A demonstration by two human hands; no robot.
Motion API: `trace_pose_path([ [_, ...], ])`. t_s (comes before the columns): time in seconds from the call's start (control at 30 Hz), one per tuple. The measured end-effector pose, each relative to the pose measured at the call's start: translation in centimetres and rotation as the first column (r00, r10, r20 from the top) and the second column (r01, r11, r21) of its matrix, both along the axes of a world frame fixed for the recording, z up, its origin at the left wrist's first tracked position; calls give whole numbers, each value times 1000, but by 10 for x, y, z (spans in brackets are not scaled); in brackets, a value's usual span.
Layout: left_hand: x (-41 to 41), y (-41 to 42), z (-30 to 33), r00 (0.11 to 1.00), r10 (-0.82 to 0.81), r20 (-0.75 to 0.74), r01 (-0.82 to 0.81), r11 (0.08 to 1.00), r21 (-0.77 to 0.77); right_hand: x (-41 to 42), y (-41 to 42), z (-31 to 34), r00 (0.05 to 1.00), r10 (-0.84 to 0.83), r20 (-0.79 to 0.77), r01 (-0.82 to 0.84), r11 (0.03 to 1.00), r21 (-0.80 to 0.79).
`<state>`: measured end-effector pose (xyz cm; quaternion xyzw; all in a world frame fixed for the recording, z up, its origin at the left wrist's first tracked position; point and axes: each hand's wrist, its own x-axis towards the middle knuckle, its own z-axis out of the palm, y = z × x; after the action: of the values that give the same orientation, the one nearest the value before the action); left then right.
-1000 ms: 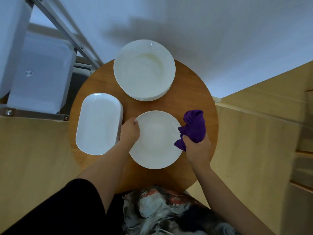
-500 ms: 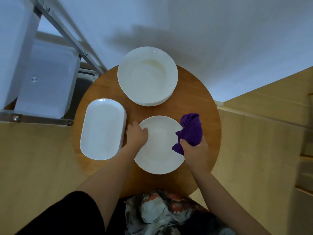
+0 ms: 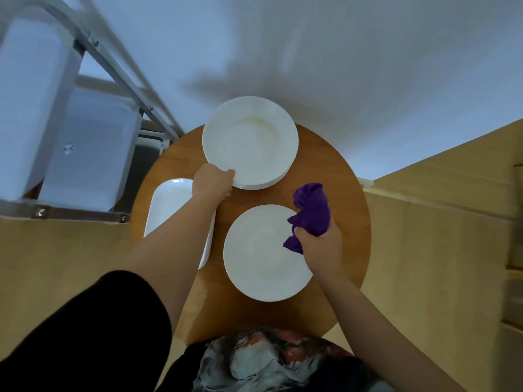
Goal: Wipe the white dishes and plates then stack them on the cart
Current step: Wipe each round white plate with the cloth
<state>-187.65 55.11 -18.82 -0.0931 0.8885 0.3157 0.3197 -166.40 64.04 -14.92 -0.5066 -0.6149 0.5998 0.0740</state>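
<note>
Round wooden table, contents: far, a stack of white plates, its near-left rim gripped by your left hand; near, single white plate; left, oblong white dish. Your right hand clutches a purple cloth over the single plate's right edge.

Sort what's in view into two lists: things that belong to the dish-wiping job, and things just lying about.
Part of the job:
- near plate
- stack of deep plates, gripped at its rim by the left hand
- oblong dish
- purple cloth, held in the right hand
- cart

Just there:
- round wooden table
- white bins on the cart
</note>
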Motion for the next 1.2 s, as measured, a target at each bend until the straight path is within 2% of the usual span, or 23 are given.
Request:
trace_pose_path([
  [0.07,2,-6,-4,1000,2,13,-2,1000,4,-3,1,1,1000,9,-1,-9,1000,10],
  [0.2,5,-2,-8,986,130,106,-141,985,96,-10,1,4,1000,11,1,-11,1000,11],
  [0.3,3,-1,-5,982,161,97,-172,979,113,-15,3,7,1000,10,-7,-10,1000,10],
  [0.4,2,-5,1,970,210,123,-233,948,218,-22,6,12,1000,4,-13,-4,1000,11],
  [0.47,3,-7,7,946,287,150,-322,888,330,-26,8,15,1000,3,-12,-3,1000,2],
  [0.6,7,-8,28,878,390,277,-477,681,555,-29,11,24,1000,-16,-8,16,1000,-17],
  [0.77,24,-36,54,908,231,350,-409,670,620,-22,20,41,984,-169,-53,149,950,-275],
  [0.83,36,-49,65,911,146,385,-379,659,649,-19,24,49,966,-234,-112,171,898,-404],
  [0.9,48,-61,76,929,53,366,-305,672,675,-15,27,57,937,-295,-190,177,866,-468],
  [1.0,68,-76,92,939,-38,343,-228,679,698,-7,28,70,940,-256,-227,160,916,-368],
  [1.07,81,-86,100,942,-68,329,-193,690,697,-3,26,77,963,-228,-144,181,941,-285],
  [1.17,86,-99,110,971,-116,207,-43,769,637,5,17,87,980,-199,-11,193,959,-209],
  [1.2,83,-103,112,975,-94,203,-52,786,616,9,13,91,981,-194,-5,189,961,-205],
])
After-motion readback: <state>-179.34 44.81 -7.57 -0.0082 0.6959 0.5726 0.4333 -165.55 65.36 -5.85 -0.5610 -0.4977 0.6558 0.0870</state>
